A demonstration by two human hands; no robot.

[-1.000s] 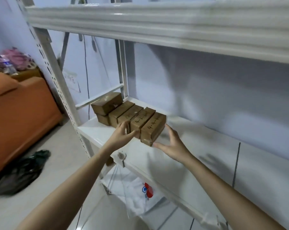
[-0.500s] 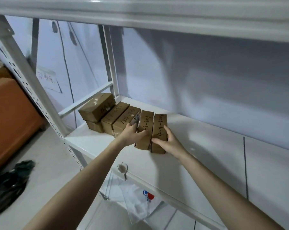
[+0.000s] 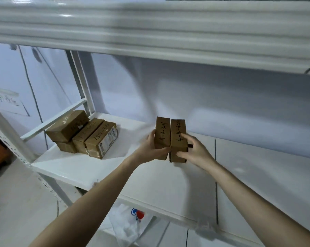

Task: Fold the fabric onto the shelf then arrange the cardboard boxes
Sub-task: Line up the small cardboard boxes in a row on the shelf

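two cardboard boxes sit side by side, long sides touching, on the white shelf (image 3: pixel 168 175), both pressed between the person's hands. the left hand (image 3: pixel 149 148) wraps the near left corner of the box marked 4-3 (image 3: pixel 162 134), thumb up its left side and fingers curled under its near end. the right hand (image 3: pixel 195 150) grips the box marked 4-4 (image 3: pixel 178 138) from the right, fingers closed over its top and near end. whether the pair rests on the shelf or is lifted just off it cannot be told.

well to the left of this pair, at the shelf's far left corner, stands a cluster of brown boxes (image 3: pixel 86 134): one lies on top of another, with two more just beside them, the nearest showing a printed label. a white upright post (image 3: pixel 81 82) and a cross rail (image 3: pixel 52 120) rise behind that cluster. the upper shelf edge (image 3: pixel 150 32) overhangs everything and blocks the view above. below the shelf, a white plastic bag (image 3: pixel 131 223) with a red and blue mark lies on the lower level.
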